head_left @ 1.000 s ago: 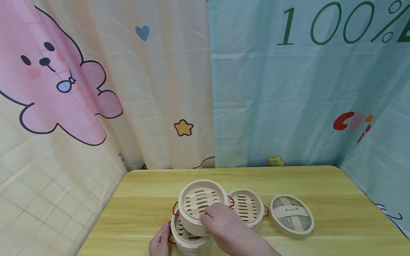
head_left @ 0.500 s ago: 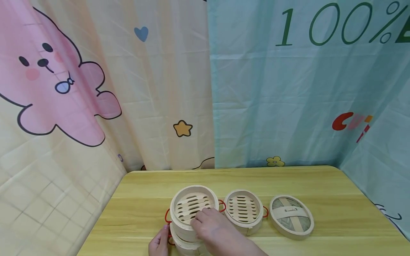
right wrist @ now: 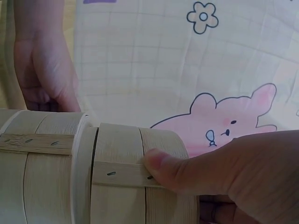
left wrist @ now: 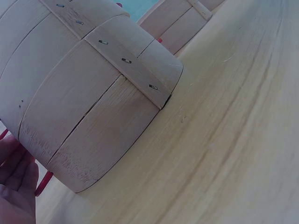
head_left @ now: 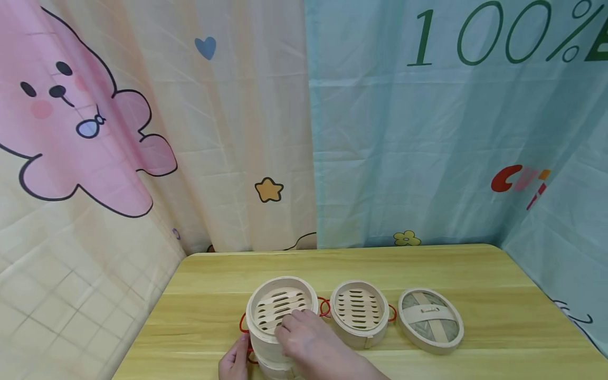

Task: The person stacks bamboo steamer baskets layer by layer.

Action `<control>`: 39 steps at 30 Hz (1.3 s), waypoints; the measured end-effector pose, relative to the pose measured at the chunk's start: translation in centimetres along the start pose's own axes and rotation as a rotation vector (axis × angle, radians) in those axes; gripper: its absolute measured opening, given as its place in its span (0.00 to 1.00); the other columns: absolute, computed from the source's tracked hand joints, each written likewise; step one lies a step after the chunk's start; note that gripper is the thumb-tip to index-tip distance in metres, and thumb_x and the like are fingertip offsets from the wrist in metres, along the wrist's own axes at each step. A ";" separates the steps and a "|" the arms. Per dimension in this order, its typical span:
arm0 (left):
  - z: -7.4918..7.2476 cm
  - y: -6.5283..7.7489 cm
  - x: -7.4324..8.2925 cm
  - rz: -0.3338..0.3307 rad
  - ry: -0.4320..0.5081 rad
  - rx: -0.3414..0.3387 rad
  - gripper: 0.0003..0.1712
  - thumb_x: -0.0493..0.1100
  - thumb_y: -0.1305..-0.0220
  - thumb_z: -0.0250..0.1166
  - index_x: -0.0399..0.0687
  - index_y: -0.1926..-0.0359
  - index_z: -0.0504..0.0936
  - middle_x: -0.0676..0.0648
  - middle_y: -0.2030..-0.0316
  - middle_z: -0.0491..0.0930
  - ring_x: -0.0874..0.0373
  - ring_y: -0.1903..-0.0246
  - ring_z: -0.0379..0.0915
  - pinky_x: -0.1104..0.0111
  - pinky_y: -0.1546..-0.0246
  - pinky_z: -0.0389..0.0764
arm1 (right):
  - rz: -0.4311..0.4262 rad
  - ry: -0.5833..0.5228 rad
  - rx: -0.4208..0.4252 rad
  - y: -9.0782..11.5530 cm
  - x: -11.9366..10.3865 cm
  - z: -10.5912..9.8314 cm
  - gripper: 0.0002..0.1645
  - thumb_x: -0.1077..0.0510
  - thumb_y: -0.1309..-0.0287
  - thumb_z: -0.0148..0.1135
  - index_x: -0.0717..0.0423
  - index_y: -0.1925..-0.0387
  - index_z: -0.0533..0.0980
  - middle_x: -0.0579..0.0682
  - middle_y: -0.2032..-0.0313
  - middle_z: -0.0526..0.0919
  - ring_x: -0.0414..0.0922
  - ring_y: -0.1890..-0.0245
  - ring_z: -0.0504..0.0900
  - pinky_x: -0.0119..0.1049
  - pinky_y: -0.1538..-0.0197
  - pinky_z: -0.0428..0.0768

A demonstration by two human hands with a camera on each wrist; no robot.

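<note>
**100% on the blue curtain**

You can read "100%" in green; the green character after it is cut off. Lower right on that curtain, you see coloured lettering beginning with a red C. The lid's small mark is illegible.

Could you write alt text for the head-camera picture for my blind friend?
A right hand grips a slatted bamboo basket stacked on a lower basket, the left hand beside them. To the right, a third basket and round lid sit on a wooden table.
</note>
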State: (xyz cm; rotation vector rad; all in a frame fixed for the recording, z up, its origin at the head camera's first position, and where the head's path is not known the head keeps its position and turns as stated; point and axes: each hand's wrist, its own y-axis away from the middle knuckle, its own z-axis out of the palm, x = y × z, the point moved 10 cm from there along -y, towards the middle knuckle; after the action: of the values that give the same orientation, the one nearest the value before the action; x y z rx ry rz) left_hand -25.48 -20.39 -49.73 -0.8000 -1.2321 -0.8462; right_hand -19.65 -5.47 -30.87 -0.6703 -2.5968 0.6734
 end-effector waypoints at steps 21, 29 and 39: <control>-0.1 0.2 0.7 0.026 -0.034 -0.004 0.13 0.39 0.41 0.51 0.36 0.72 0.80 0.55 0.79 0.78 0.70 0.72 0.72 0.79 0.70 0.74 | 0.010 -0.002 -0.045 -0.3 -0.2 0.3 0.12 0.50 0.67 0.63 0.47 0.75 0.72 0.39 0.75 0.70 0.37 0.71 0.69 0.27 0.69 0.67; 0.1 0.1 0.7 0.039 -0.066 -0.001 0.16 0.36 0.40 0.49 0.25 0.69 0.77 0.57 0.77 0.77 0.70 0.71 0.72 0.79 0.69 0.74 | 0.011 0.009 -0.043 -0.2 -0.2 0.3 0.13 0.49 0.66 0.63 0.48 0.75 0.72 0.40 0.75 0.70 0.37 0.71 0.70 0.28 0.67 0.68; -0.1 0.3 1.2 0.100 -0.096 0.007 0.16 0.39 0.41 0.52 0.49 0.81 0.81 0.56 0.86 0.75 0.69 0.79 0.70 0.82 0.75 0.71 | -0.038 0.019 -0.041 0.3 -0.8 0.7 0.06 0.57 0.64 0.58 0.46 0.77 0.73 0.38 0.78 0.69 0.36 0.74 0.68 0.24 0.75 0.63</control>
State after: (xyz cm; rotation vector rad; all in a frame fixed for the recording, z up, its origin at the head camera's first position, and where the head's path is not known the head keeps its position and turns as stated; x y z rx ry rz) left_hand -24.99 -20.47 -48.56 -0.8985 -1.2679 -0.7290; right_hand -19.21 -5.92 -31.72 -0.6345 -2.6056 0.6006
